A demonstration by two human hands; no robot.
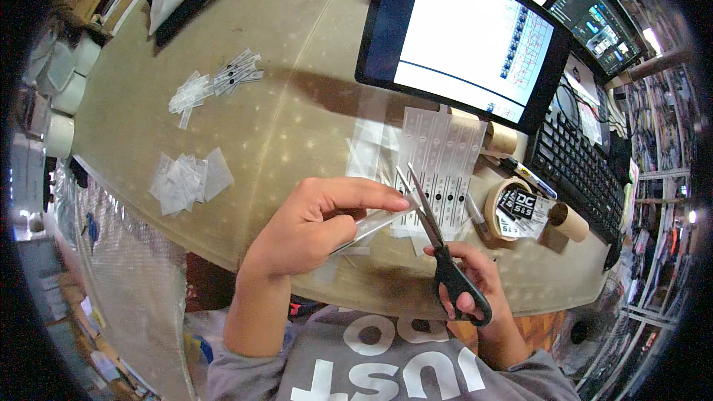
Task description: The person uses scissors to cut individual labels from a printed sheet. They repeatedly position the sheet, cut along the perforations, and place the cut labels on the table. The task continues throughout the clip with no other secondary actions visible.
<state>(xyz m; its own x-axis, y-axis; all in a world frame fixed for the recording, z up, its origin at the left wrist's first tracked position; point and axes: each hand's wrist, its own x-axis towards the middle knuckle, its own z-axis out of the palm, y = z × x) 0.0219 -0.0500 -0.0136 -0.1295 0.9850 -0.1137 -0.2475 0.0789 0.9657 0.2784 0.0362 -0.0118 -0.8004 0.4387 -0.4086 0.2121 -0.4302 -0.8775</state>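
Note:
Between the thumb and forefinger of my left hand [317, 228] is a narrow printed translucent strip [372, 224], slanting up to the right. My right hand [479, 278] has its fingers through the handles of black-handled scissors [437, 234]. The scissor blades are parted, and the strip's upper end lies at them. Behind the blades, a printed translucent sheet [440, 145] with rows of lines and black dots lies on the table. To the left are a fan of printed strips [237, 73], a heap of clear strips [190, 92] and a pile of small translucent squares [184, 181].
A large monitor [473, 28] stands beyond the sheet, beside a black keyboard [579, 164]. At the right lie a tape roll [493, 209] holding printed stickers, a marker [532, 178] and cardboard tubes [569, 223]. Bubble wrap [128, 267] hangs by the table's left edge.

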